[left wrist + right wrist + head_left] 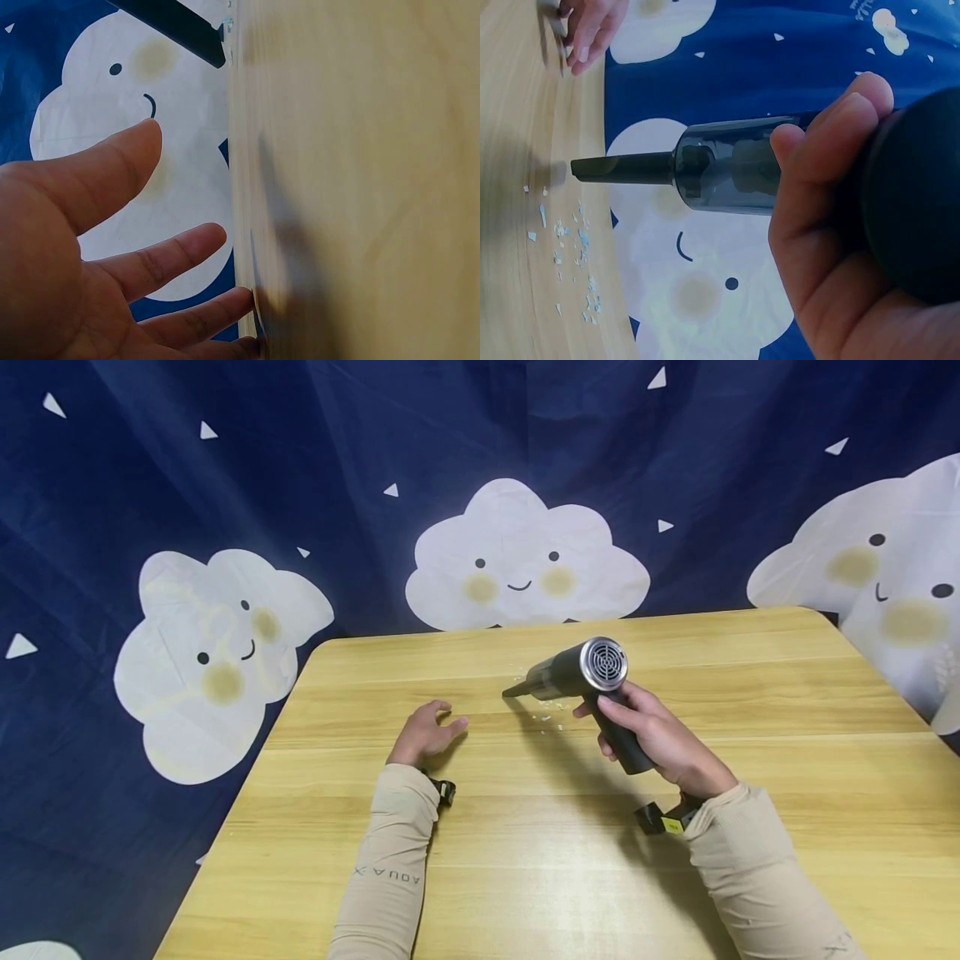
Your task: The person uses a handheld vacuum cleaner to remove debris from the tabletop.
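My right hand (pixel 663 739) grips the handle of a black handheld vacuum (pixel 562 672) with a round silver vent at its back end. Its narrow crevice nozzle (pixel 622 168) points left and down, just above the tabletop. Small white and bluish paper scraps (pixel 583 240) lie scattered near the nozzle, and the vacuum hides some of them in the head view. To the left of the scraps is my left hand (pixel 426 735), low over the wood with its fingers spread and relaxed. Nothing is in it, and the left wrist view shows the bare palm (pixel 45 300).
The wooden table (pixel 510 860) has rounded far corners. Behind it hangs a dark blue curtain (pixel 360 427) printed with smiling white clouds (pixel 525 535). A small black camera is strapped at each wrist, and the right one (pixel 660 818) hangs beneath the forearm.
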Tool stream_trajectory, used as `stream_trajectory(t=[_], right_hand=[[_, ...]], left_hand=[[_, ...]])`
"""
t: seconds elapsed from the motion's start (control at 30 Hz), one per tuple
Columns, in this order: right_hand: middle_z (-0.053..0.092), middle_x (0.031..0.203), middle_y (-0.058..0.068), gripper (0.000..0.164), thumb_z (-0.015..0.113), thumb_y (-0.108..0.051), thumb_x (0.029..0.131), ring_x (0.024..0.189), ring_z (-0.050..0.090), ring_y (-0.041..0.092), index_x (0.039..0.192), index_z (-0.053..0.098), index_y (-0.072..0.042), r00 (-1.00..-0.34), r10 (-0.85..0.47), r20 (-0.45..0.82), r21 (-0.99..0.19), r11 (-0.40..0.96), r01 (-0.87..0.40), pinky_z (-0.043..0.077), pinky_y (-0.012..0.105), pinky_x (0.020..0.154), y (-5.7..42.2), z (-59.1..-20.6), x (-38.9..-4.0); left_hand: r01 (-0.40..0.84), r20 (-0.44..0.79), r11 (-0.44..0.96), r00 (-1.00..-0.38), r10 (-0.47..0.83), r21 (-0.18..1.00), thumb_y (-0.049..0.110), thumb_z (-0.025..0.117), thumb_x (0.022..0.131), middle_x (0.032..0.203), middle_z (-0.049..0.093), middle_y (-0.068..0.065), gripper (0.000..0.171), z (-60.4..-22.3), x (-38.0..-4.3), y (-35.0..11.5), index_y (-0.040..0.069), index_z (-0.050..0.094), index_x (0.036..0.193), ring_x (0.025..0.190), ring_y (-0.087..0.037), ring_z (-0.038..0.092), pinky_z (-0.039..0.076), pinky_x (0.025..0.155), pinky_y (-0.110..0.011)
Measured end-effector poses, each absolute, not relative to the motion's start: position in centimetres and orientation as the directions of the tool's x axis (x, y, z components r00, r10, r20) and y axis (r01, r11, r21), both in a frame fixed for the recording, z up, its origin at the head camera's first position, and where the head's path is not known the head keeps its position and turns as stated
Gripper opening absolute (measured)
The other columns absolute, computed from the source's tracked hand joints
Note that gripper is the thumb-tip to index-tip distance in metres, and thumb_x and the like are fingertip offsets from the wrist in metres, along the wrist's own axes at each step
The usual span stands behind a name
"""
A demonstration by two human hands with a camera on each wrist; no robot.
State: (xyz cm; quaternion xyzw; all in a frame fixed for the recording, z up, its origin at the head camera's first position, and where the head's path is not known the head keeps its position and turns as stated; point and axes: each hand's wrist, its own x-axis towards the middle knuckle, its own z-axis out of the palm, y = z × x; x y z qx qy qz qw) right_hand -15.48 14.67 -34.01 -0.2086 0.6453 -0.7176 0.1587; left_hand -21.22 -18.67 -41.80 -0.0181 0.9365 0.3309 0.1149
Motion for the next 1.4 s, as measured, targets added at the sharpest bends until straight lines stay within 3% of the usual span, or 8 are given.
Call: stream_trajectory(t=[0.47,0.93,1.4], right_hand=[[0.063,0.107,0.008,0.029,0.043,-0.020,0.104,0.059,0.054,0.017,0.129,0.042,-0.005,-0.871,-0.484,0.087,-0.993,-0.109,-0.039,0.049,0.028,0.054,14.67,-34.18,-15.71],[0.064,0.105,0.003,0.038,0.042,-0.018,0.105,0.059,0.054,0.019,0.132,0.036,0.007,-0.884,-0.461,0.080,-0.995,-0.087,-0.045,0.049,0.029,0.054,14.70,-34.24,-15.88],[0.063,0.106,0.007,0.036,0.042,-0.017,0.104,0.059,0.054,0.019,0.130,0.037,0.007,-0.888,-0.452,0.084,-0.995,-0.092,-0.047,0.049,0.029,0.053,14.57,-34.40,-16.04]], left_hand=[[-0.117,-0.237,0.780,-0.971,0.042,0.615,0.042,0.055,0.098,0.148,0.038,-0.021,0.060,-41.65,-21.22,-18.71,0.003,0.045,0.143,0.138,-0.040,0.031,0.029,0.111,-0.053],[-0.114,-0.238,0.778,-0.970,0.046,0.618,0.042,0.056,0.098,0.149,0.037,-0.021,0.060,-41.86,-21.33,-18.71,0.003,0.045,0.143,0.138,-0.040,0.030,0.028,0.111,-0.053],[-0.110,-0.238,0.785,-0.970,0.048,0.610,0.042,0.055,0.098,0.149,0.038,-0.021,0.060,-41.71,-21.23,-18.63,0.004,0.045,0.142,0.138,-0.039,0.031,0.028,0.111,-0.053]])
